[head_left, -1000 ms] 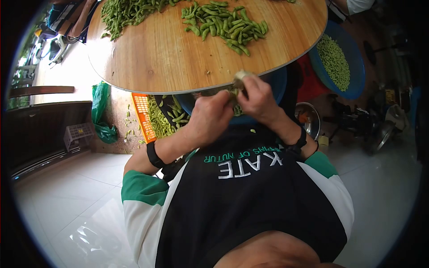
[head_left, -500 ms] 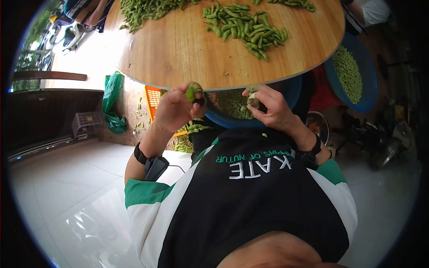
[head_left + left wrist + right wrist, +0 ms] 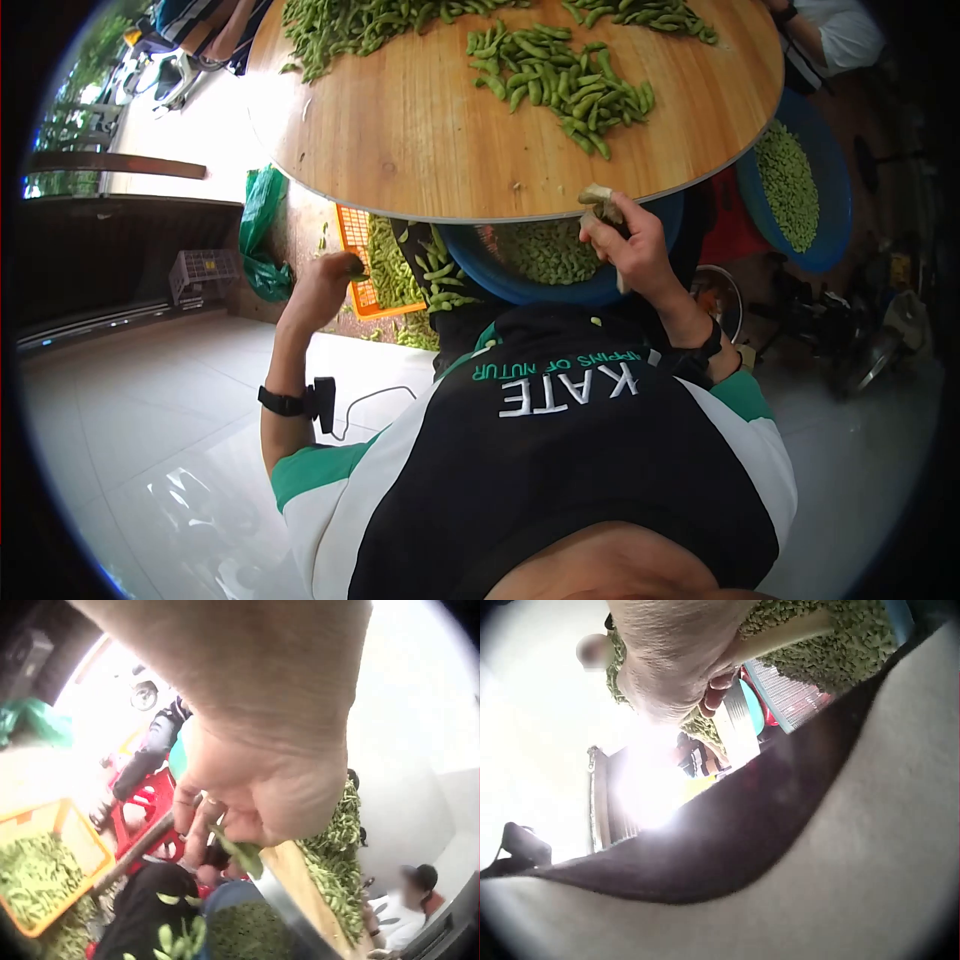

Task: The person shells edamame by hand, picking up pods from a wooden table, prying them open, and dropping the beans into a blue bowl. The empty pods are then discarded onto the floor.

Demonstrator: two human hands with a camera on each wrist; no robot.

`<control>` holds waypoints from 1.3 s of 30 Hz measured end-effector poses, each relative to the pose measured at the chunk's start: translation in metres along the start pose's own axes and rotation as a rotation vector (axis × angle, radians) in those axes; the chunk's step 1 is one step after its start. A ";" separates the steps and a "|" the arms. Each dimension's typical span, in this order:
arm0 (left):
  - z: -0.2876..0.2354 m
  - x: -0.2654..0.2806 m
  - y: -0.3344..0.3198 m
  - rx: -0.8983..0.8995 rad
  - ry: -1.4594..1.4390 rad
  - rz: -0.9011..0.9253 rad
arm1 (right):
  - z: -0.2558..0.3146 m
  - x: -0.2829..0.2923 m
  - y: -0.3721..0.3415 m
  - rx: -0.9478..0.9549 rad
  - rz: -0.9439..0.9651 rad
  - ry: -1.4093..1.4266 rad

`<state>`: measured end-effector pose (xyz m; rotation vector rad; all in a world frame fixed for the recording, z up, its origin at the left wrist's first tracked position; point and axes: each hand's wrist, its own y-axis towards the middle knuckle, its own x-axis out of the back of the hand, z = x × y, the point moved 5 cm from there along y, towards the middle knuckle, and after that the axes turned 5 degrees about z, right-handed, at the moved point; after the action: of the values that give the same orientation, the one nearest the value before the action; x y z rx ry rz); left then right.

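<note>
My left hand point(image 3: 325, 288) is out to the left, near the orange basket point(image 3: 350, 232), its fingers bent. In the left wrist view a green soybean pod point(image 3: 244, 853) sticks out from between the fingers and thumb. My right hand point(image 3: 640, 248) is at the table's front edge, above the blue basin point(image 3: 515, 292) of shelled beans. Its fingers curl round a pale, stick-like piece point(image 3: 784, 639), whose kind I cannot tell. Whitish-brown wrapping point(image 3: 598, 193) covers a fingertip. More pods point(image 3: 440, 265) lie on dark cloth beside the basin.
The round wooden table point(image 3: 400, 150) carries several piles of pods point(image 3: 565, 85). To the right stands another blue basin point(image 3: 835, 215) of shelled beans. A green plastic bag point(image 3: 262, 240) lies on the floor at left. Another person point(image 3: 401, 911) is across the table.
My hands were together over the basin, then parted. The left hand has swung left and down toward the orange basket; the right has moved slightly right and stays above the basin.
</note>
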<state>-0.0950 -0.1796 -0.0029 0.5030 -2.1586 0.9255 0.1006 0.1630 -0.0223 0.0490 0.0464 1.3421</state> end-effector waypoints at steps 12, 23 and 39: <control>-0.168 0.049 0.162 -0.648 0.210 -0.579 | -0.014 -0.002 0.002 -0.163 0.028 0.429; -0.148 0.041 0.212 -0.466 -0.375 -0.370 | 0.001 -0.006 0.005 -0.131 0.053 0.454; -0.185 -0.045 0.109 -0.402 -1.018 0.101 | 0.015 -0.035 0.021 -0.139 0.214 0.818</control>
<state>-0.0432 0.0340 0.0024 0.7633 -3.1980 0.2287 0.0732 0.1331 -0.0058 -0.6299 0.6516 1.4989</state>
